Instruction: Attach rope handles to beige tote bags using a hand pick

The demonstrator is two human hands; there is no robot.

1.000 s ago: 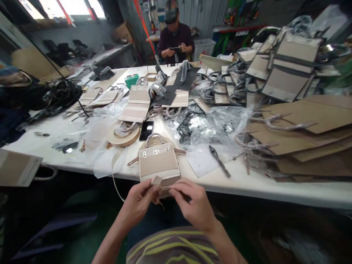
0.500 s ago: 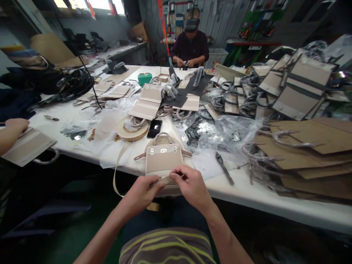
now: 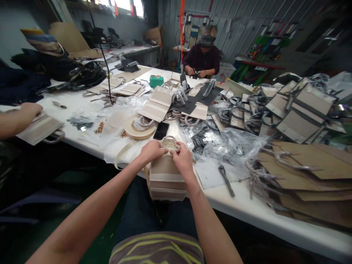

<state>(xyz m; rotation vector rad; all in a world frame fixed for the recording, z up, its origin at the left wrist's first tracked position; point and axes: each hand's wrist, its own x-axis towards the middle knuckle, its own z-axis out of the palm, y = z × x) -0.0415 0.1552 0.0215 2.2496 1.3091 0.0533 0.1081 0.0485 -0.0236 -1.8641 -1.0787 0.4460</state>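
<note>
A beige bag panel [image 3: 167,170] lies at the table's front edge, its lower part hanging over toward my lap. Its wrapped handle [image 3: 168,139] stands up at the far end. My left hand [image 3: 152,149] is closed at the panel's top left corner, pinching a pale strip of tape. At the top right corner my right hand [image 3: 182,157] pinches the same strip, which runs across the top edge between my fingers. Fingers cover most of the strip. To the left, a roll of beige tape [image 3: 139,128] lies flat, and a loose tail hangs from the table edge.
A black phone [image 3: 161,131] lies beyond the handle. A dark metal hand tool [image 3: 226,181] and stacked brown panels [image 3: 310,161] are to the right, near crumpled plastic [image 3: 236,143]. At left a co-worker's hand [image 3: 30,112] holds another panel. Another person [image 3: 202,58] sits opposite.
Both hands have moved away from me, from the panel's near part to its top edge beside the handle, carrying the tape strip. The view has shifted slightly left.
</note>
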